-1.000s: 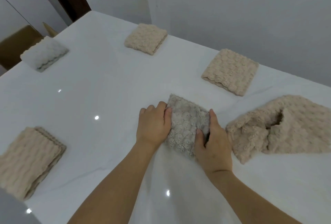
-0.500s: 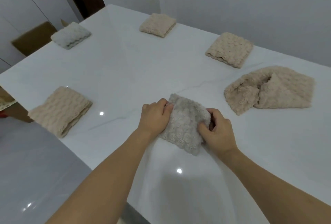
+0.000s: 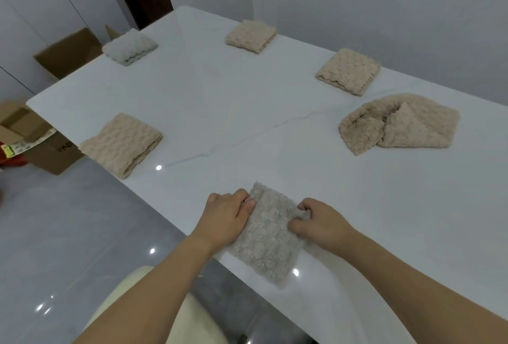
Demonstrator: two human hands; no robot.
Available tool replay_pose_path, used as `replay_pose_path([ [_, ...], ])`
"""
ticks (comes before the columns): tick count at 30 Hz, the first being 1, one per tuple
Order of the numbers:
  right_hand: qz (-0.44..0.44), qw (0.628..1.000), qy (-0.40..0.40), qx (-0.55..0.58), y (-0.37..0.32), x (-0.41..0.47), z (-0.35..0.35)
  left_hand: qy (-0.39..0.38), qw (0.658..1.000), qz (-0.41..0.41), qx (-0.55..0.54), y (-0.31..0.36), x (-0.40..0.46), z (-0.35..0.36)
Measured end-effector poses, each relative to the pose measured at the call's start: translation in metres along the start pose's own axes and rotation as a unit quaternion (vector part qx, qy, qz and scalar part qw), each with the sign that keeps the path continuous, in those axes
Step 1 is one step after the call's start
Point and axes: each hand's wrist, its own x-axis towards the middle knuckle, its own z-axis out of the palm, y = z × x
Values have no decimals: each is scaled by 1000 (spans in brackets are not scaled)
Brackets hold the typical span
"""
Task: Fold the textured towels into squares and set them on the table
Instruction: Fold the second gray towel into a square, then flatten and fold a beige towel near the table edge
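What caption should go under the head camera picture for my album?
Both hands, left hand and right hand, hold a folded grey textured towel at the white table's edge.

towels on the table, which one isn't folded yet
The beige towel at the right side of the table, lying crumpled in a loose heap. The other beige and pale ones lie as flat folded squares, and both hands hold a folded grey towel.

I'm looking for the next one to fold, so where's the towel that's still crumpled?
In the head view the unfolded beige towel lies on the right side of the table, just nearer than a folded beige square and beyond the right hand.
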Motion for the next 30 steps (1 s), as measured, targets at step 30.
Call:
replay_pose_path([
  [30,-78,871,376,-307,133,90,-223,-10,997,77,-13,187,222,60],
])
